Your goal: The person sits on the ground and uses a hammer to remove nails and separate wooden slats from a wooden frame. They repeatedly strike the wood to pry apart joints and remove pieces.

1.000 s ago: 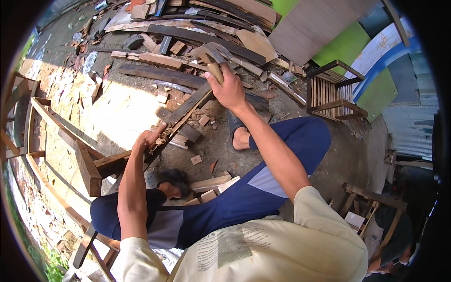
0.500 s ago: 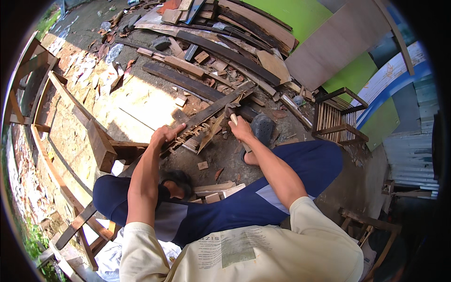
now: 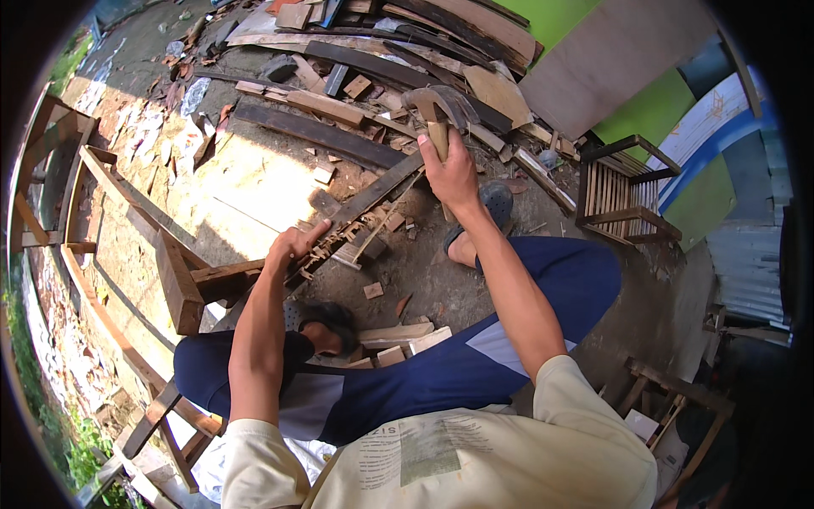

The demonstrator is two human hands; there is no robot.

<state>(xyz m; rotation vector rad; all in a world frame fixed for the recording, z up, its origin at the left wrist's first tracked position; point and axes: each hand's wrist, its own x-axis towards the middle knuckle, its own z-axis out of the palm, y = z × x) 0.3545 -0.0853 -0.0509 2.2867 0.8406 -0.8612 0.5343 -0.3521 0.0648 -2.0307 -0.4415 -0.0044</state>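
Observation:
My left hand (image 3: pixel 292 244) grips a long, dark wooden board (image 3: pixel 369 197), its fingers closed around the near part. The board slants up and away to the right, and its right edge is ragged with pale splinters (image 3: pixel 335 242). A thin strip of wood (image 3: pixel 386 222) sticks out beside that edge. In my raised right hand (image 3: pixel 454 176), a wooden-handled striking tool with a curved metal head (image 3: pixel 437 106) is held above the board's far end. The head is blurred, so its exact kind cannot be told. My legs are spread on either side of the work.
Beyond the board lies a heap of planks and offcuts (image 3: pixel 373 76). A slatted wooden frame (image 3: pixel 627 191) stands at the right, near leaning green and brown panels. Wooden framework (image 3: pixel 182 288) crowds the left. Small wood blocks (image 3: pixel 390 355) lie between my legs.
My right hand has lifted the tool up and away from the board's splintered edge. The loose strip there has turned and looks thinner. My left hand keeps its grip.

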